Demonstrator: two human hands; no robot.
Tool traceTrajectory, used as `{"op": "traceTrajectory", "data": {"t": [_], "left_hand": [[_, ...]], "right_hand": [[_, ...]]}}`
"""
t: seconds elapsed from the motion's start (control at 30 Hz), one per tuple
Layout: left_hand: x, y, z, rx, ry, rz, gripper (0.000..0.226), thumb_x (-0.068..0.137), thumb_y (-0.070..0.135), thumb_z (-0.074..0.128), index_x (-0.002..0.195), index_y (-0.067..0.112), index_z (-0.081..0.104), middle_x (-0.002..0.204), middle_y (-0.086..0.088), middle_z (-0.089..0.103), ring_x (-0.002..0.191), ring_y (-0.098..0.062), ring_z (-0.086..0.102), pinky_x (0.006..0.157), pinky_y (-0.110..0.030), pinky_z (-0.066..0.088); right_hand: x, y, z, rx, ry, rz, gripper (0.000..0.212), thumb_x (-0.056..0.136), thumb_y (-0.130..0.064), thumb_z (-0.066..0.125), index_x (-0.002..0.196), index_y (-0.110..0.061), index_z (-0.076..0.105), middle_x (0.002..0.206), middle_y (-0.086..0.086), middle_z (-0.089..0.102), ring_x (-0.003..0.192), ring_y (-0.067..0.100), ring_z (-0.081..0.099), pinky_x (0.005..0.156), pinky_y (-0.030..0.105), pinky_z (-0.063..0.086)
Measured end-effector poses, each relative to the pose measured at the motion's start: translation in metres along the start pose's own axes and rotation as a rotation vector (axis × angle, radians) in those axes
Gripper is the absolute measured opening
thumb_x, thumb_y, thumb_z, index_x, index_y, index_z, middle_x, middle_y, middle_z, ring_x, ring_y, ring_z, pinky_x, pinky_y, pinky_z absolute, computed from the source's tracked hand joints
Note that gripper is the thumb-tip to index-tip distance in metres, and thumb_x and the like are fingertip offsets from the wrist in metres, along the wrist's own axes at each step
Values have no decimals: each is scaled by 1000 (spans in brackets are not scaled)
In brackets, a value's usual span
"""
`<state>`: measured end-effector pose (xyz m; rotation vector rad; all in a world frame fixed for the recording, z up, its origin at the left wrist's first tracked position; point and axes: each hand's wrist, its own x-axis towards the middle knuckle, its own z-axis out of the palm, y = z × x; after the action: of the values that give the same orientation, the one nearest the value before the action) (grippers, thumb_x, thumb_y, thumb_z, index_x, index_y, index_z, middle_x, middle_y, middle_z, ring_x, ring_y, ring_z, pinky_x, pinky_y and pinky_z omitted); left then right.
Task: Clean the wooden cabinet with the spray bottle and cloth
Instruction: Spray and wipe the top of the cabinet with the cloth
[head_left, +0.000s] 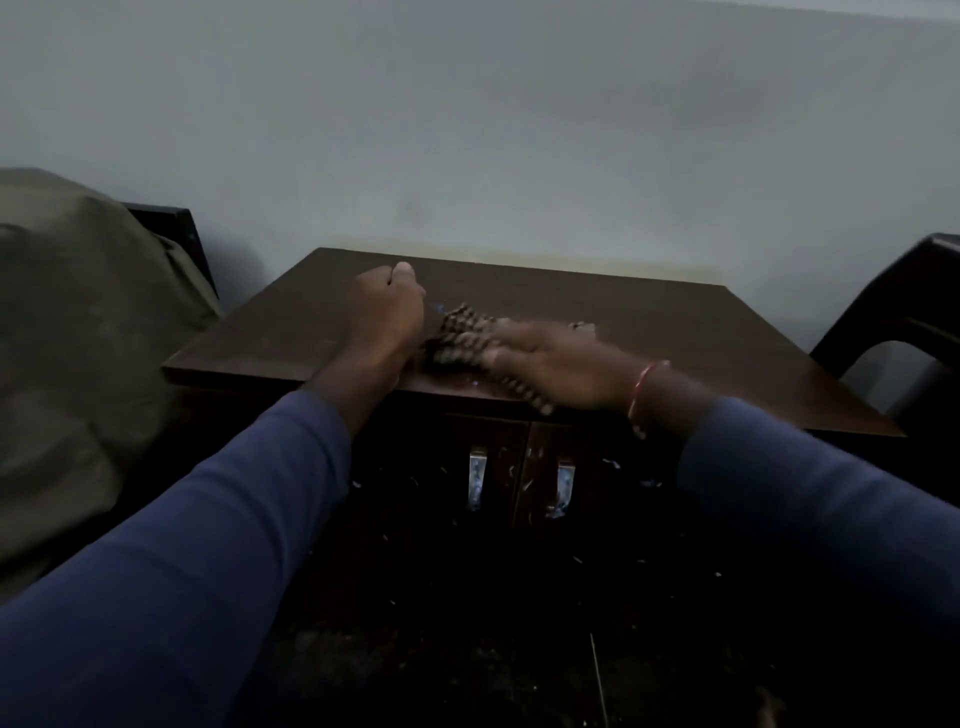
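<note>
The dark wooden cabinet (649, 332) stands against a pale wall, and I look down on its top. A checked cloth (462, 332) lies bunched on the front middle of that top. My right hand (561, 364) lies flat on the cloth and presses it down; the hand is blurred by motion. My left hand (384, 317) rests on the cabinet top just left of the cloth, fingers curled under, with nothing seen in it. No spray bottle is in view.
Two doors with metal handles (477, 480) (563, 483) face me below the top. An olive fabric-covered shape (78, 312) fills the left side. A dark chair (904, 312) stands close on the right. The floor is dark and speckled.
</note>
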<state>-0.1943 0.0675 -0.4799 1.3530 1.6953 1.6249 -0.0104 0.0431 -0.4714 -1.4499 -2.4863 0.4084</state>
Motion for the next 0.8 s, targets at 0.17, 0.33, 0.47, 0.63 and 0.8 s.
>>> {"op": "traceTrajectory", "data": {"t": [0.17,0.33,0.47,0.63,0.8], "left_hand": [[0,-2,-3,-42,-24,6,46,102,20,41,57,18,53,61,2,49,62,-15,46,69,-27,34],[1,-2,-2,-50,-26,8,46,101,21,42,57,19,53,58,2,49,59,-16,46,67,-27,34],[0,-2,1,-33,-37,21,46,102,20,41,57,18,51,59,0,47,56,-10,43,66,-26,32],[1,-5,1,-31,-39,40,47,102,21,41,56,19,52,57,0,47,57,-16,43,67,-28,34],[2,-4,0,-10,-40,49,47,102,21,42,57,19,54,59,0,50,71,-22,51,69,-30,37]], "right_hand": [[-8,3,-2,-167,52,87,44,102,-43,35,139,-24,49,148,3,44,131,23,45,104,30,33],[-18,25,-22,-44,117,205,40,102,-37,43,136,-19,53,144,5,50,130,24,47,96,21,33],[-27,10,-1,-42,13,-42,30,101,-36,45,123,-22,59,125,-1,60,114,18,56,94,28,41],[-22,11,-14,-194,183,217,33,101,-36,44,123,-18,60,129,11,61,117,30,56,91,30,41],[-56,-35,1,180,85,-198,23,98,-18,53,116,-14,67,96,-10,68,77,1,60,71,15,46]]}}
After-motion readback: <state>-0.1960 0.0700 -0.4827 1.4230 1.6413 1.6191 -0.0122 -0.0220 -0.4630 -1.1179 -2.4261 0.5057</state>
